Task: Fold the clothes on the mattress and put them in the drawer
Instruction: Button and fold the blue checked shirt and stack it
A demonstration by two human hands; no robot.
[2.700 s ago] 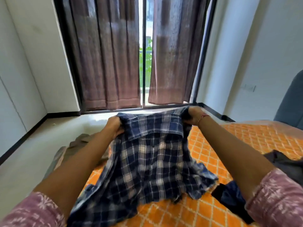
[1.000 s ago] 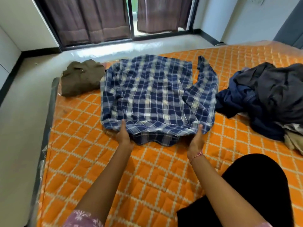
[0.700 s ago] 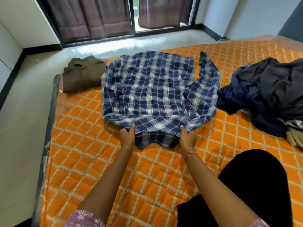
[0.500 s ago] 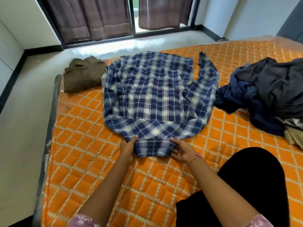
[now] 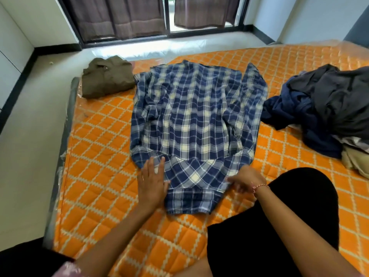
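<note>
Two hands are kept at the near end of the blue plaid shirt point(image 5: 196, 124), which is spread back-up on the orange mattress point(image 5: 99, 156), seemingly so the collar is squared before folding. The left hand point(image 5: 152, 182) is laid flat with fingers straight on the shoulder; the right hand point(image 5: 246, 181) has its fingers curled, pinching the cloth by the collar. A folded olive garment point(image 5: 107, 76) lies far left, and an unfolded pile point(image 5: 327, 104) is left at the right.
</note>
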